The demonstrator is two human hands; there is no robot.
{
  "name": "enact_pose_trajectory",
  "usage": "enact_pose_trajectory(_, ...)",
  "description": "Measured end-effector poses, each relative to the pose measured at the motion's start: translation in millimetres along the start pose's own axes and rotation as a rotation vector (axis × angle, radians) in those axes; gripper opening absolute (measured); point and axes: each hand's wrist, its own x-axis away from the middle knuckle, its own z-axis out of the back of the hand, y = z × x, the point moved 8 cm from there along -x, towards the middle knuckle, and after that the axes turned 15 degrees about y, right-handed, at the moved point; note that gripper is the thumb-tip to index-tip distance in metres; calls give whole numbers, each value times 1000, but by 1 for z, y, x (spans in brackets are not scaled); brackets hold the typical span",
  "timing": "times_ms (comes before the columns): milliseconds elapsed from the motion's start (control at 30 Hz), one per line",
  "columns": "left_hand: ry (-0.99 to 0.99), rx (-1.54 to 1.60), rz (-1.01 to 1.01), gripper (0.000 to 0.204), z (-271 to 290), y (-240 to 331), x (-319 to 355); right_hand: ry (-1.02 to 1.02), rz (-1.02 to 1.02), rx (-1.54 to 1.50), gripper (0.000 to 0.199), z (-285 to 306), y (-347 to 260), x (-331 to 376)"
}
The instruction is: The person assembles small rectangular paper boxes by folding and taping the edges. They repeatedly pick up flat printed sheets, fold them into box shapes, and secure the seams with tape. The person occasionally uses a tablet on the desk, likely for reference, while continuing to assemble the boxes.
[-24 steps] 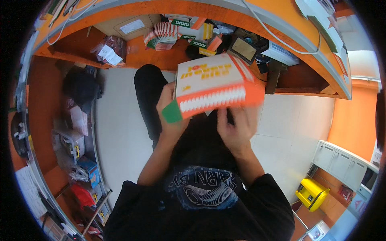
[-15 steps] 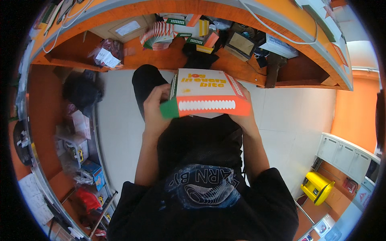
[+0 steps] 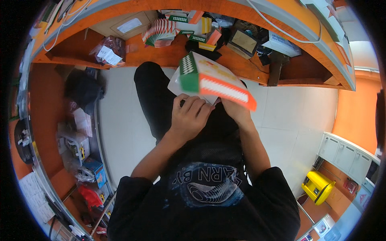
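Right hand [image 3: 236,111] grips the carton [image 3: 217,79] at five o'clock; left hand [image 3: 189,116], at seven, cannot be judged. Probably light, crushable card: hold by edges.

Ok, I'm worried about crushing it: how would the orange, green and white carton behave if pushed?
The carton looks like paperboard, so it's probably light for its size. Its flat faces suggest moderate stiffness, though a hard push might dent them. The white flap jutting out at its left likely bends easily.
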Motion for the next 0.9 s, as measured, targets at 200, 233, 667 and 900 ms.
enact_pose_trajectory(200,-151,81,-268,21,-6,-7,-5,-72,-525,-238,21,-11,21,2)
enact_pose_trajectory(233,-174,82,-320,22,-5,-9,-6,-84,-531,-210,21,-11,25,2)
enact_pose_trajectory(667,-49,202,42,27,-6,-43,-5,-41,-196,-568,67,-12,4,7)
enact_pose_trajectory(900,-162,89,-31,26,2,-43,-2,-234,-497,-200,47,-27,6,0)
